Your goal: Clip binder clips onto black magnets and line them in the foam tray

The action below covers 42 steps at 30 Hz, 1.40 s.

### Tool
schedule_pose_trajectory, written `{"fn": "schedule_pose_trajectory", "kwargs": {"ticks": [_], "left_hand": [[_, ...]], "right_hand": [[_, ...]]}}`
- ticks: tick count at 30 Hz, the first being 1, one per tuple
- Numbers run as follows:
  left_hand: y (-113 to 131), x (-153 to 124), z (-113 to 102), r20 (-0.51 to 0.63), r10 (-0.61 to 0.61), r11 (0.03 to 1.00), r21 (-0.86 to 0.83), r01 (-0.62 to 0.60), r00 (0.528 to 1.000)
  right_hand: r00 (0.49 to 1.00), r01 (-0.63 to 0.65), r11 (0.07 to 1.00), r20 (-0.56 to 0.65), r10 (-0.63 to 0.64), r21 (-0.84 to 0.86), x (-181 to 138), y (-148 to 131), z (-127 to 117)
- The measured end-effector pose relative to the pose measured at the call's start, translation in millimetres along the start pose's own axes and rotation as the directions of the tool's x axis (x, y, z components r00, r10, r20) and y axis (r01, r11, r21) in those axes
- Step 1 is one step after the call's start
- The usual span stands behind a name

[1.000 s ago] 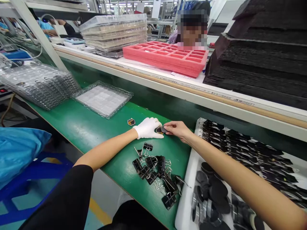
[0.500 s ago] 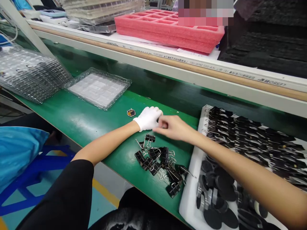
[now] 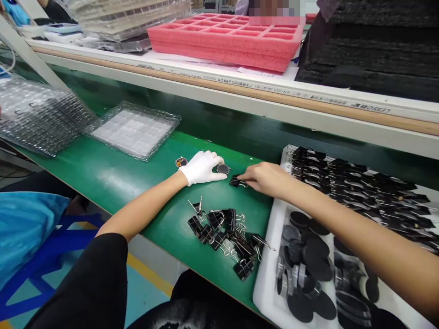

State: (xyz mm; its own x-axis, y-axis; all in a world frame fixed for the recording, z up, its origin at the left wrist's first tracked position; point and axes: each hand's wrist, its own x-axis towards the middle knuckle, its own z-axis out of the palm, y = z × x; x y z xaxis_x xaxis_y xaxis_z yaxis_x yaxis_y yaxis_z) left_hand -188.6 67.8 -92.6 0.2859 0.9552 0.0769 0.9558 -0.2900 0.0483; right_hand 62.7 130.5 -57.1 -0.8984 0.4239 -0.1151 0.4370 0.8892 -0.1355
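Observation:
My left hand (image 3: 200, 167), in a white glove, rests on the green bench (image 3: 120, 176) with its fingers curled around a small round grey disc (image 3: 223, 169). Just to the right, my bare right hand (image 3: 265, 178) pinches a black binder clip (image 3: 236, 182) against the bench. A second small round part with an orange middle (image 3: 181, 161) lies just left of the gloved hand. A loose pile of black binder clips (image 3: 226, 237) lies nearer to me, below both hands.
A white tray (image 3: 269, 278) at the right holds black round discs and rows of clipped parts. Clear blister trays (image 3: 135, 130) and a stack of them (image 3: 41, 116) lie at the left. A shelf above carries pink foam (image 3: 226, 39) and black foam (image 3: 370, 45).
My right hand has left the disc, taken a binder clip from the top of the pile and carried it beside the disc. The camera has tipped down and left.

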Motion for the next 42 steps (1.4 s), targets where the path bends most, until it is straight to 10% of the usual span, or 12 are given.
{"fn": "schedule_pose_trajectory", "kwargs": {"ticks": [8, 11, 15, 18, 42], "left_hand": [[-7, 6, 8, 0.001, 0.052, 0.997, -0.049, -0.052, 0.999], [-10, 7, 8, 0.002, 0.082, 0.994, -0.070, -0.082, 0.997], [-11, 9, 7, 0.012, 0.121, 0.991, -0.054, -0.120, 0.993], [-11, 10, 7, 0.036, 0.159, 0.987, -0.022, -0.159, 0.987], [7, 10, 13, 0.119, 0.229, 0.973, 0.009, -0.232, 0.966]], "right_hand": [[0.990, 0.135, 0.933, -0.081, -0.114, 0.334, 14, 35, 13], [0.973, -0.074, 0.882, -0.160, 0.166, 0.465, 24, 22, 12], [0.670, -0.445, 0.607, -0.205, 0.713, 0.658, 51, -11, 21], [0.557, -0.519, 0.535, -0.210, 0.803, 0.666, 73, -27, 37], [0.546, -0.579, 0.614, -0.305, 0.781, 0.536, 68, -19, 73]]}}
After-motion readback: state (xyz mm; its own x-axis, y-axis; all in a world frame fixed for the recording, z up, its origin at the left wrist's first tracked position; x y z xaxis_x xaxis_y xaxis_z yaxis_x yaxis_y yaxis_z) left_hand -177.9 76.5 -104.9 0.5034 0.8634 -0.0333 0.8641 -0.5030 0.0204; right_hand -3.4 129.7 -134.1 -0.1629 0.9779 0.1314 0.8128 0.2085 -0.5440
